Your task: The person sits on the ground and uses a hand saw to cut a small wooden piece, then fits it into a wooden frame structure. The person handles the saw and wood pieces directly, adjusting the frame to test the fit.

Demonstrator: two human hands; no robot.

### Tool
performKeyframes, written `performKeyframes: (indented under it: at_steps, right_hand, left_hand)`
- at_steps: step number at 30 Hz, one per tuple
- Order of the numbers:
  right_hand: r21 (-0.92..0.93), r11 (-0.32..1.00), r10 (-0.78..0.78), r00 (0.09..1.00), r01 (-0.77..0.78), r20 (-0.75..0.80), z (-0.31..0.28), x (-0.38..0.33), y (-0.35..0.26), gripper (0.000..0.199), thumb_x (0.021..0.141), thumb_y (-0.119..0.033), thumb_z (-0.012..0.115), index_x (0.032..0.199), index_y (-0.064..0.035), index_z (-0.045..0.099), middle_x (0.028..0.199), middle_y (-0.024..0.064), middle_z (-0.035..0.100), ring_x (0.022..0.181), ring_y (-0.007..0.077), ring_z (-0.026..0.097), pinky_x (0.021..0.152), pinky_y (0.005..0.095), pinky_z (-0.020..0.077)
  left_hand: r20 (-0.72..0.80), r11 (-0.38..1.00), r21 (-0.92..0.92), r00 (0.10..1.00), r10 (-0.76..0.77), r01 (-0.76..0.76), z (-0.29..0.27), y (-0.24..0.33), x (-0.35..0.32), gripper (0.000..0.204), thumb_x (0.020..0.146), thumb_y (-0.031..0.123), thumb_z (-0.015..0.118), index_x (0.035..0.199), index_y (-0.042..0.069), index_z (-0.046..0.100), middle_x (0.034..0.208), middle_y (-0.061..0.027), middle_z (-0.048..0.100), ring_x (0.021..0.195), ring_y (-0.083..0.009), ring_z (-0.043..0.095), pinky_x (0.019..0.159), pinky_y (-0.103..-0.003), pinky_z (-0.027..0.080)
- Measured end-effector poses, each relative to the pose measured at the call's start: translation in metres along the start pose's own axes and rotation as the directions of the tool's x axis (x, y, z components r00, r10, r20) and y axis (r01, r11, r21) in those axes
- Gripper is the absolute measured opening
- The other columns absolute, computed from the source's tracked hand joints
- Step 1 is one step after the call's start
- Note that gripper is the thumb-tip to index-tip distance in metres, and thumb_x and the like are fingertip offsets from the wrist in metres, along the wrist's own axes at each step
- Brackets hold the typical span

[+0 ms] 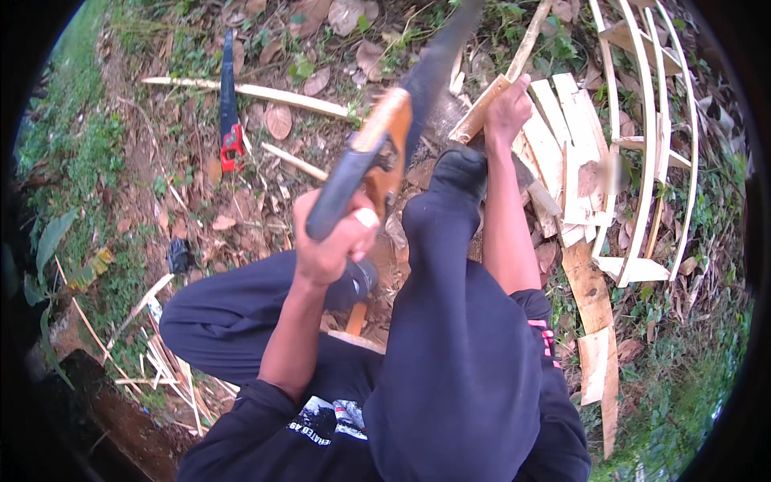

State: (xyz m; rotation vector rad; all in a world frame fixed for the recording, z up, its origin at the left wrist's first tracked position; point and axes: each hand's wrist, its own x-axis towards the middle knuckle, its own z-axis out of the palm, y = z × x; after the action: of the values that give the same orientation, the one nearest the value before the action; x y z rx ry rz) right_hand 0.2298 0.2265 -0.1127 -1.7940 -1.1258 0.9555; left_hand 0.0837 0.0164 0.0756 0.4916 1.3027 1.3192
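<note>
My left hand (333,237) is closed round the handle end of a handsaw (391,132) with an orange-brown wooden handle and a dark part by my fingers. Its dark blade, smeared by motion, points up to the far right. With my right hand (508,112) I grip a short wooden piece (479,110) at its upper end. Just below that piece is my dark shoe (459,170), with my knee raised between my arms. Whether the blade touches any wood cannot be made out.
Another saw (228,96) with a red handle lies far left beside a long pale stick (277,95). Pale boards (574,120) and a curved slatted wooden frame (646,153) lie right, above a brown plank (586,289). Thin strips (173,361) are piled at near left on leafy ground.
</note>
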Motion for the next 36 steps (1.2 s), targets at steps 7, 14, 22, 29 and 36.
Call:
performKeyframes:
  at_steps: [7,14,22,29,36]
  right_hand:
    - [0.056,0.988,0.145,0.989,-0.147,0.043,-0.006,0.025,-0.008,0.072,0.102,-0.05,0.03,0.073,0.0103,0.057,0.067,0.0246,0.061,0.067,0.0372,0.059,0.067,0.0496,0.0409]
    - [0.185,0.983,-0.053,0.945,-0.008,0.323,-0.062,0.029,-0.087,0.064,0.102,-0.05,0.04,0.06,-0.0014,0.046,0.051,0.0025,0.048,0.045,0.0115,0.042,0.045,0.0321,0.0349]
    - [0.344,0.899,-0.401,0.824,0.27,0.401,-0.111,-0.025,-0.263,0.056,0.101,-0.05,0.04,0.072,-0.005,0.057,0.056,0.0006,0.052,0.044,0.0077,0.047,0.04,0.0231,0.0355]
    - [0.262,0.737,-0.676,0.69,0.623,0.258,-0.133,-0.061,-0.335,0.057,0.101,-0.046,0.045,0.071,-0.0011,0.062,0.052,0.0033,0.056,0.044,0.0071,0.052,0.041,0.0248,0.0398]
    - [0.1,0.485,-0.738,0.346,0.869,0.579,-0.102,-0.088,-0.363,0.044,0.098,-0.035,0.055,0.079,0.003,0.065,0.058,0.0133,0.061,0.052,0.0184,0.06,0.054,0.0363,0.0453]
  left_hand:
    - [0.16,0.125,0.954,0.813,0.56,-0.274,-0.09,-0.025,0.085,0.019,0.076,0.015,0.072,0.083,-0.001,0.063,0.068,-0.0128,0.059,0.063,-0.0273,0.06,0.061,-0.037,0.047]
    - [-0.105,0.687,0.707,0.935,0.34,-0.17,-0.075,0.015,0.116,0.038,0.088,0.027,0.067,0.113,-0.002,0.064,0.105,-0.0146,0.067,0.094,-0.0223,0.066,0.084,-0.033,0.052]
    - [0.411,0.891,0.347,0.901,0.137,-0.294,0.053,0.101,0.071,0.043,0.091,0.023,0.068,0.122,-0.005,0.055,0.1,-0.011,0.067,0.09,-0.0133,0.064,0.079,-0.028,0.051]
    - [0.261,0.453,0.777,0.879,0.398,-0.436,-0.006,0.17,0.033,0.037,0.089,0.008,0.06,0.125,0.001,0.055,0.093,-0.0085,0.069,0.082,-0.0163,0.068,0.07,-0.03,0.055]
    - [0.205,0.515,0.715,0.846,0.492,-0.472,-0.025,0.194,-0.005,0.058,0.085,0.021,0.069,0.138,0.01,0.047,0.11,-0.0096,0.066,0.097,-0.0194,0.066,0.086,-0.034,0.053]
